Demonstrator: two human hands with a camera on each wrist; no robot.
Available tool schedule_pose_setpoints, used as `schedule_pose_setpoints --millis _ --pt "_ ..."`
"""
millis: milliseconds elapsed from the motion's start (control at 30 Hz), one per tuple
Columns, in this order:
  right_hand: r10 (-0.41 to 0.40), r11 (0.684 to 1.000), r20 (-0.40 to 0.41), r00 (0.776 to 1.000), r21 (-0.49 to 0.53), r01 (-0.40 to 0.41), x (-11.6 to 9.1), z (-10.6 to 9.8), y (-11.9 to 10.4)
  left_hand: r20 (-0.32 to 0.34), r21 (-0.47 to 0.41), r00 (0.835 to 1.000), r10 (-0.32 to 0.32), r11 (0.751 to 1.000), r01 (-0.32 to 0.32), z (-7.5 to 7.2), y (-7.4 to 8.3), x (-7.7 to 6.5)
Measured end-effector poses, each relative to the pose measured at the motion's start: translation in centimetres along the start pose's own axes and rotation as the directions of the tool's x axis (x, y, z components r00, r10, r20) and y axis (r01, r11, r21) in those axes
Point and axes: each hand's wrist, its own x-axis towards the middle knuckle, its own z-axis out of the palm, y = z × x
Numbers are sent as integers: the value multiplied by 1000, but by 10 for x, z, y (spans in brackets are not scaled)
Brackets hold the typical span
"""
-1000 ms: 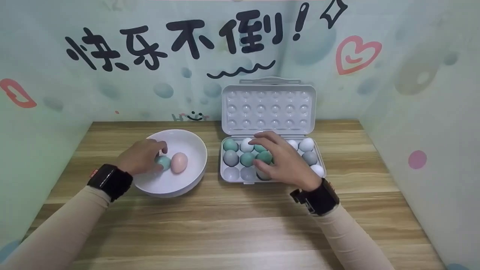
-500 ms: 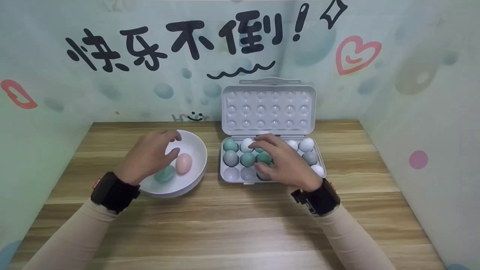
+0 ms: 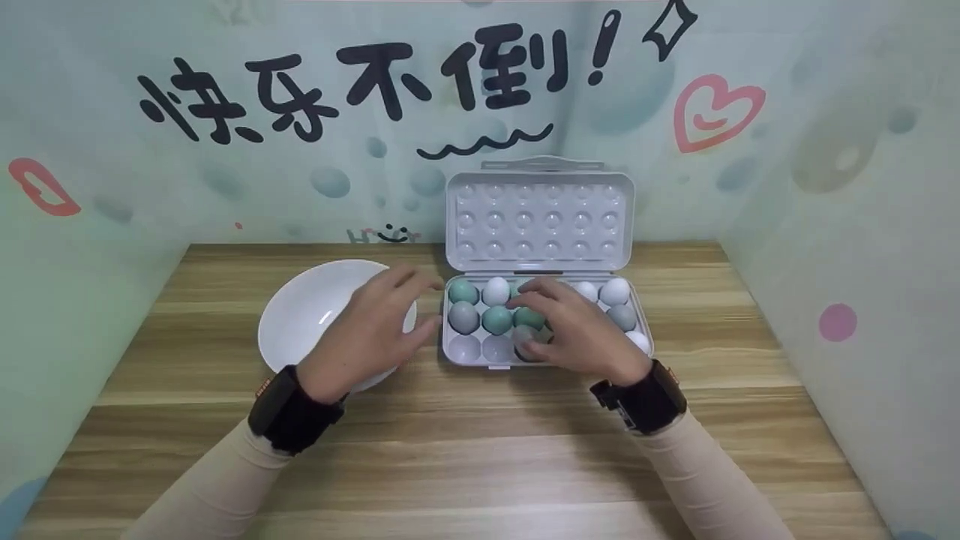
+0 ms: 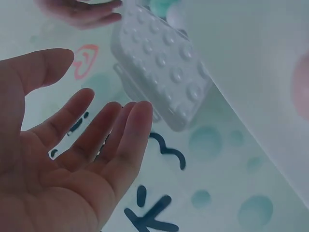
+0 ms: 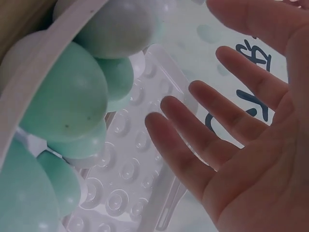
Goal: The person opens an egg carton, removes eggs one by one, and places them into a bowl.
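Over the right rim of a white bowl is my left hand, holding nothing; its fingers are loosely spread in the left wrist view. A blurred pink egg shows at that view's right edge; in the head view the hand hides the bowl's contents. My right hand hovers over the egg box, fingers apart and nothing between them. Around it sit green, white and grey eggs. Two front-left cups hold no egg. A greyish egg lies beside the right thumb.
The box's dimpled lid stands upright behind the eggs, close to the printed back wall. Printed side walls bound the wooden table left and right.
My left hand has come up out of the bowl, away from the green and pink eggs there, and moved right towards the egg box. The right hand has barely moved.
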Motion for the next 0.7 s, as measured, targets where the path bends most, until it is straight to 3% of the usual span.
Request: schedule_pose_setpoints --millis 300,700 --pt "-6 1000 38 999 -20 7 -1 4 3 44 -91 999 -28 995 32 28 19 0" --pt "0 998 52 999 -70 4 -2 17 1 61 -112 996 -70 991 77 63 21 -1"
